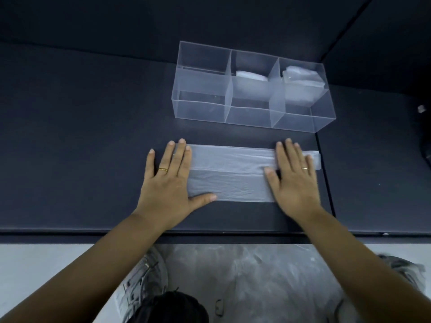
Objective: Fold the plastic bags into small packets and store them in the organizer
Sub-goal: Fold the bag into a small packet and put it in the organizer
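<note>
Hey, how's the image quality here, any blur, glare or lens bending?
Head view: wide-angle bending skews the organizer; light is dim and even, without strong glare; left hand, right hand and the plastic bag under them look sharp; the loose plastic below the table is soft.

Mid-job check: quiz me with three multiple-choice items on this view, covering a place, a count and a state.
1. The organizer stands where, relative to the plastic bag? A left of it; B beyond it; C under it.
2. Rings on the hands? A none; B four; C two.
3. The left hand and right hand are? A flat on the bag; B lifted; C fists.
Answers: B, it sits farther from the person; C, one ring per hand; A, straight fingers press each end.
</note>
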